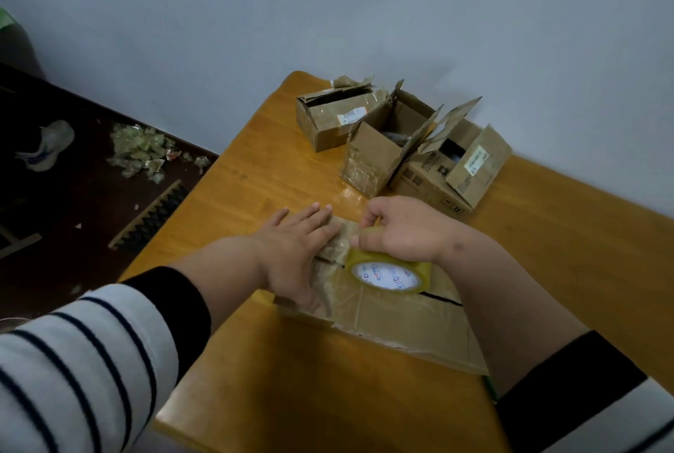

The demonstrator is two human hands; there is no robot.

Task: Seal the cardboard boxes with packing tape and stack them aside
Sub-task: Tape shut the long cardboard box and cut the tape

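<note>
A flat cardboard box (397, 321) lies on the wooden table in front of me, its top flaps down and shiny with old tape. My left hand (295, 248) presses flat on the box's left side, fingers straight. My right hand (401, 230) grips a roll of clear packing tape (386, 273) that rests on the box top, fingers curled at the far end of the flap seam. Three open boxes stand at the table's far end: a left one (335, 120), a middle one (379, 149) and a right one (452, 168).
The wooden table (328, 398) runs along a pale wall (364, 14). On the dark floor to the left lie a pile of torn tape scraps (142, 149), a white shoe (47, 146) and a ridged strip (149, 215).
</note>
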